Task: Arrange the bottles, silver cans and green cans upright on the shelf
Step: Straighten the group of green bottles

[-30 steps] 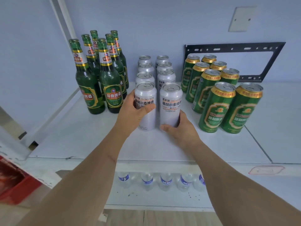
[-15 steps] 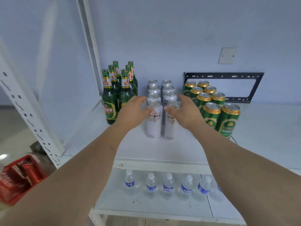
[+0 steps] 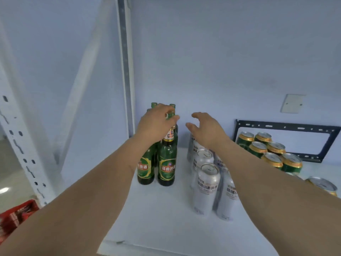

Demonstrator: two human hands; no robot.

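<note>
Our left hand point(image 3: 156, 124) comes over the bottles point(image 3: 166, 163) standing upright by the shelf's point(image 3: 162, 215) left edge, fingers curled on the front bottle's neck. Our right hand point(image 3: 206, 130) hovers spread and empty above the silver cans point(image 3: 206, 183) mid-shelf; green cans point(image 3: 267, 150) stand toward the right edge. We should grip low on the neck, nudge gently, and keep that forearm off the can tops.

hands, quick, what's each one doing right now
Left hand: fingers curled over the necks of the green bottles; whether it truly grips one cannot be told.
Right hand: open, holding nothing, above the silver cans.
</note>
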